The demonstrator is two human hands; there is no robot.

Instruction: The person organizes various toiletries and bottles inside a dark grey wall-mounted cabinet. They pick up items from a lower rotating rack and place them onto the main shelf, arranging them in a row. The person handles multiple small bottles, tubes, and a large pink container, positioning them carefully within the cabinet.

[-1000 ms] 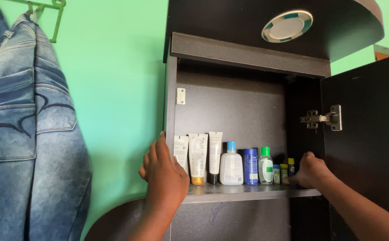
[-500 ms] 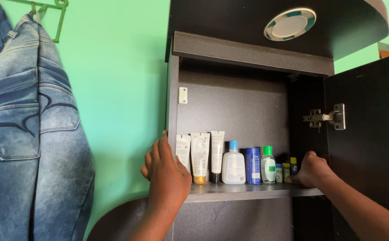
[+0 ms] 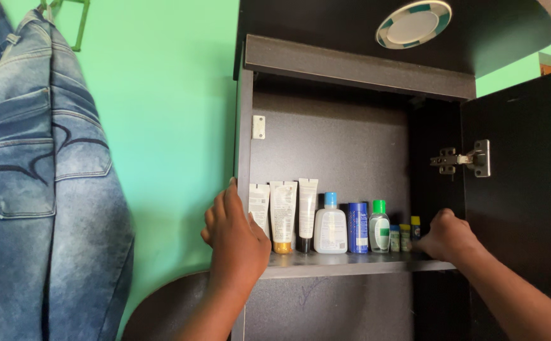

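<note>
Single head-worn view, close range, facing forward and slightly upward into an open dark wall cabinet (image 3: 326,145). Its shelf (image 3: 345,264) sits mid-frame; a green wall (image 3: 168,126) fills the left; both forearms enter from below.

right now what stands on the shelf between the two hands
In the head view, between the left hand and right hand: three white tubes, a white bottle, a blue can, a clear green-capped bottle and small containers.

Left hand (image 3: 236,237) raised at centre, fingers curled, back to camera; right hand (image 3: 447,237) curled, lower right.
</note>
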